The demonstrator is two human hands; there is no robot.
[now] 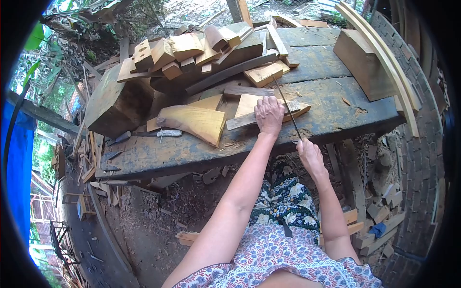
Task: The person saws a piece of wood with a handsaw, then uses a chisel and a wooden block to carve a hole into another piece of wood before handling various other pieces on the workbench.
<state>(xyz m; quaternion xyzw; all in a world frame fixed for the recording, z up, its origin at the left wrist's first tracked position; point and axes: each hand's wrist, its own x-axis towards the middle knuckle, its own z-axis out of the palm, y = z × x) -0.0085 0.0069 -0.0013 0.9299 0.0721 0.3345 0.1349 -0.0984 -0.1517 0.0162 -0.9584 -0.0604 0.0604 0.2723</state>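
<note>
My left hand (269,115) is closed over a narrow strip of wood (241,121), pressing it down on the bench with the fingers curled over its far side. The strip lies across a pale, wedge-shaped board (303,110). In my closed right hand (312,157) is a saw (291,113), seen nearly edge-on as a long, thin dark blade pointing away from me. Its blade crosses the strip near the right end, just right of my left hand. The saw's handle is hidden in my grip.
The worn workbench (321,91) carries a pile of wood offcuts (185,46) at the back left. A curved yellowish piece (192,122) and a knife (118,138) lie left of my hands. A large block (367,65) and long battens (384,55) stand at the right.
</note>
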